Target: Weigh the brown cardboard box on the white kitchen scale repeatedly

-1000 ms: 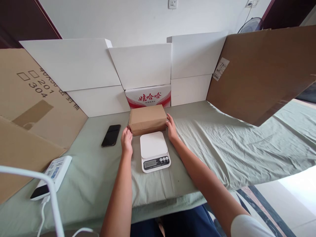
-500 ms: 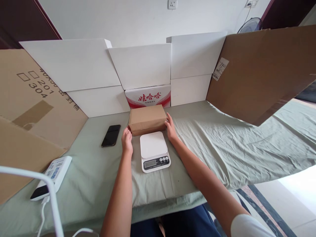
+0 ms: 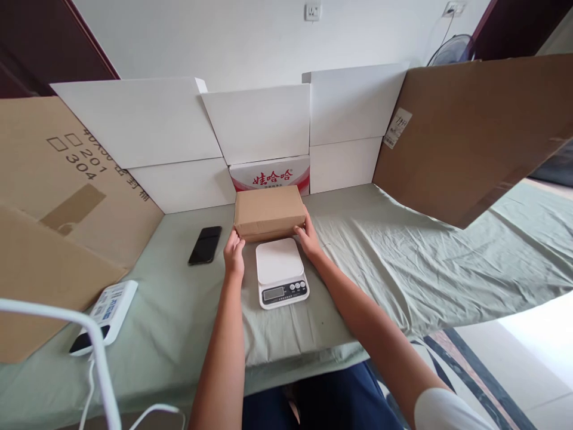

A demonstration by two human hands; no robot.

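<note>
Brown cardboard parcel [image 3: 269, 211] at the middle of the worktop [image 3: 380, 251], just beyond the white kitchen scale [image 3: 280, 272] and in front of the red-and-white printed carton [image 3: 271, 175]. Held at both near lower corners — left hand [image 3: 234, 255] at the left corner, right hand [image 3: 306, 236] at the right, fingers wrapped narrow around the edges and touching the cardboard. Near edge possibly raised a little; hard to tell whether the far edge rests on the cloth.

Probably stiff and boxy, taped shut, with dry, fairly grippy faces; likely light to moderate in weight, though contents unseen. Best taken as now — one hand on each short end, low down, palms pressing inward, keeping it level. Wrapping slightly creased at the front, so no hard squeezing there.

Outward: black phone [image 3: 205, 245] lying flat to the left, well apart from the parcel. White power strip [image 3: 105, 309] nearer and further left, with a cable trailing off. White boards standing along the far side, brown cardboard sheets leaning at left and right.
</note>
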